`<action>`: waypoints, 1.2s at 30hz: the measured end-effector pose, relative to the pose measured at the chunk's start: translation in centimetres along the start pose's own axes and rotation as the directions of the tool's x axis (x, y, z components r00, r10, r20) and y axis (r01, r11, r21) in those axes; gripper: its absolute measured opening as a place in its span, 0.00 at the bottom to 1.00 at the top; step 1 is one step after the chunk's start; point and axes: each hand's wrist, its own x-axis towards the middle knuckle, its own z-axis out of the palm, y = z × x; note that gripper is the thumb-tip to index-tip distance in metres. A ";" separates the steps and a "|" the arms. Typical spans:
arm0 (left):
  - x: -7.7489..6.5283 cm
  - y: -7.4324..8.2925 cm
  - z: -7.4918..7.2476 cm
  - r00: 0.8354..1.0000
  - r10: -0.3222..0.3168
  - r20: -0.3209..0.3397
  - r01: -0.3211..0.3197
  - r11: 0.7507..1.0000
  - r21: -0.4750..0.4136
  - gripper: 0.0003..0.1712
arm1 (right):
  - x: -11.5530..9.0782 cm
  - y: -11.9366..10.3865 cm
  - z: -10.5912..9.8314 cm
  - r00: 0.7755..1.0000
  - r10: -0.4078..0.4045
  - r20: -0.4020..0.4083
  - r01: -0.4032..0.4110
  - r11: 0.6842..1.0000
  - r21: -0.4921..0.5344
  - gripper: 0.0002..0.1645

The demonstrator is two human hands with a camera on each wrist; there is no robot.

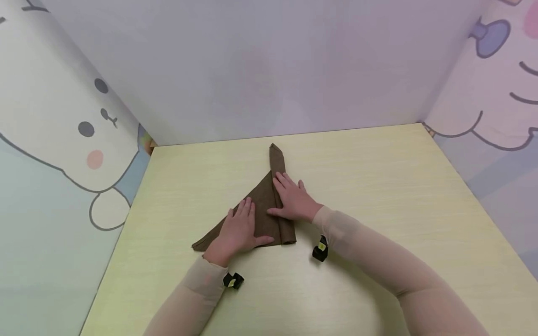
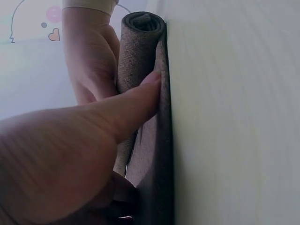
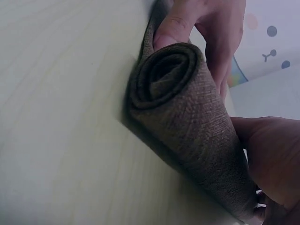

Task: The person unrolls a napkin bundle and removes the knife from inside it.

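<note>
A brown cloth [image 1: 265, 198] lies on the table, its flat part roughly triangular. Its right side is wound into a roll [image 1: 288, 232], whose narrow strip [image 1: 276, 158] extends toward the back. My left hand [image 1: 237, 233] rests on the flat part, fingers extended and thumb pointing toward the roll. On the roll lies my right hand [image 1: 295, 201], fingers reaching forward, thumb across onto the flat cloth. The spiral end of the roll [image 3: 206, 122] shows in the right wrist view. In the left wrist view, my left thumb [image 2: 133, 105] presses the cloth beside the roll [image 2: 136, 58].
The pale wood-grain table [image 1: 378, 177] extends around the cloth. A plain light wall [image 1: 273, 70] stands along its back edge, with cartoon-printed panels [image 1: 54, 116] at the sides. Small black devices [image 1: 320, 249] hang at both wrists.
</note>
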 end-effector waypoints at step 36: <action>0.2 0.2 -0.2 1.000 -0.005 0.019 0.005 1.000 0.006 0.68 | -1.1 1.7 0.1 1.000 0.005 -0.021 -0.004 0.999 0.043 0.58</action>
